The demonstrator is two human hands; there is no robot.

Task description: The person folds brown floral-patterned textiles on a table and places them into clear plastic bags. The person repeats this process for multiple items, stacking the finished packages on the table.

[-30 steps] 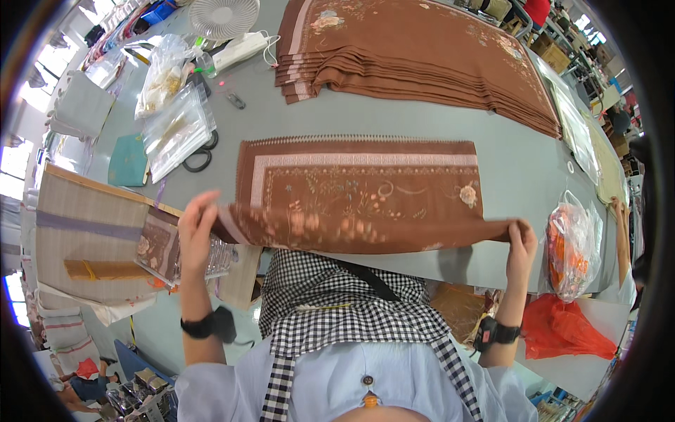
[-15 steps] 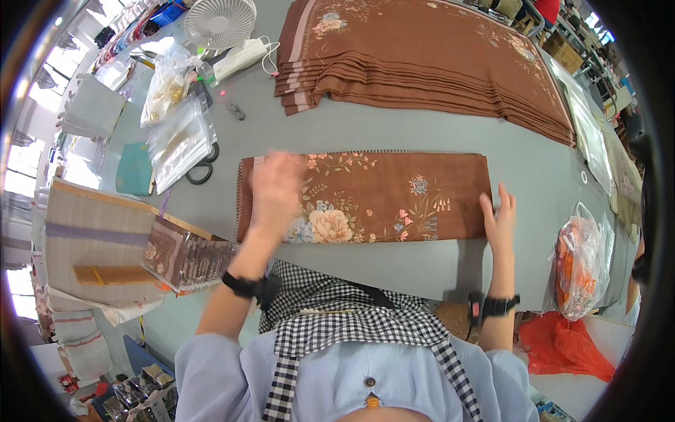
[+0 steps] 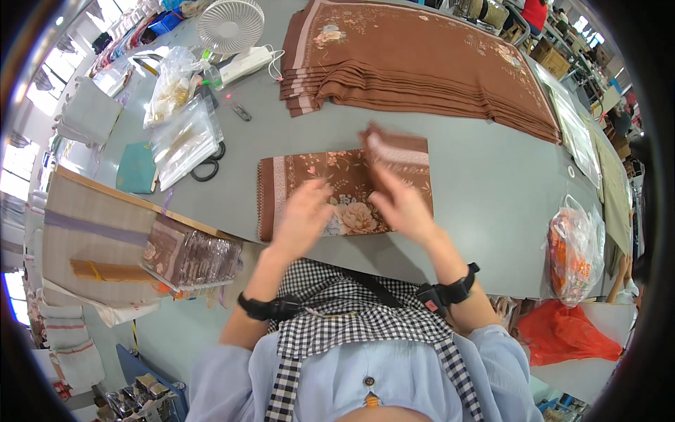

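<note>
A brown floral scarf (image 3: 281, 211), folded into a strip, lies on the grey table in front of me. Its right part is doubled back toward the left, and the raised, blurred end of that flap (image 3: 401, 151) has a pale band. Around the flap's left edge, my right hand (image 3: 408, 211) is closed, with the fingertips smeared by motion. My left hand (image 3: 304, 218) hovers over the scarf's left half, fingers loosely bent and apart, holding nothing. Beneath the hands, a large pale flower shows on the cloth.
Beyond lies a layered stack of brown floral cloths (image 3: 422, 70). Scissors (image 3: 207, 165), clear plastic sleeves (image 3: 186, 141), a small metal clip (image 3: 241, 111) and a white fan (image 3: 230, 27) are at the left. Packaged cloths (image 3: 204, 257) stand near left; a plastic bag (image 3: 573, 253) sits right.
My right hand has moved left from the scarf's right end, bringing that end over, so the strip is now shorter. My left hand has shifted right and nearer to me.
</note>
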